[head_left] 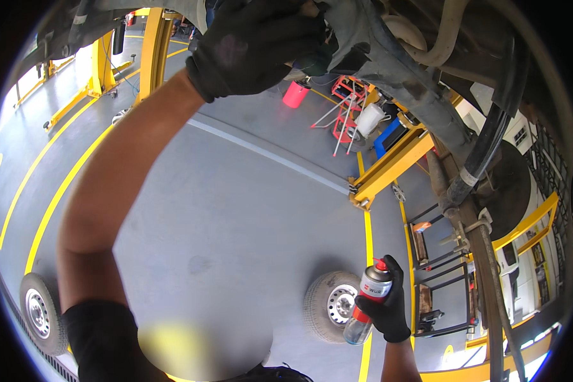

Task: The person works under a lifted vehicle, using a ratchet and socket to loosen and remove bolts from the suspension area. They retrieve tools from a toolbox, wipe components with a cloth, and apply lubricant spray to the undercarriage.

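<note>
My left hand (251, 44), in a black glove, is raised to the dark underside of a lifted vehicle (388, 60) and presses or grips a part there; what it holds is hidden by the glove. My right hand (391, 305), also black-gloved, is low at the right and wraps around a spray can (369, 296) with a red nozzle and silver-red body, held upright and apart from the vehicle. Black hoses and a rusty bar (484, 254) run down the right side of the underbody.
A yellow lift arm (391, 169) reaches in at mid-right. Two removed wheels lie on the grey floor (235, 210), one (331, 305) by my right hand, one (41, 312) at lower left. A red bin (295, 93), white container (369, 119) and metal rack (442, 280) stand beyond.
</note>
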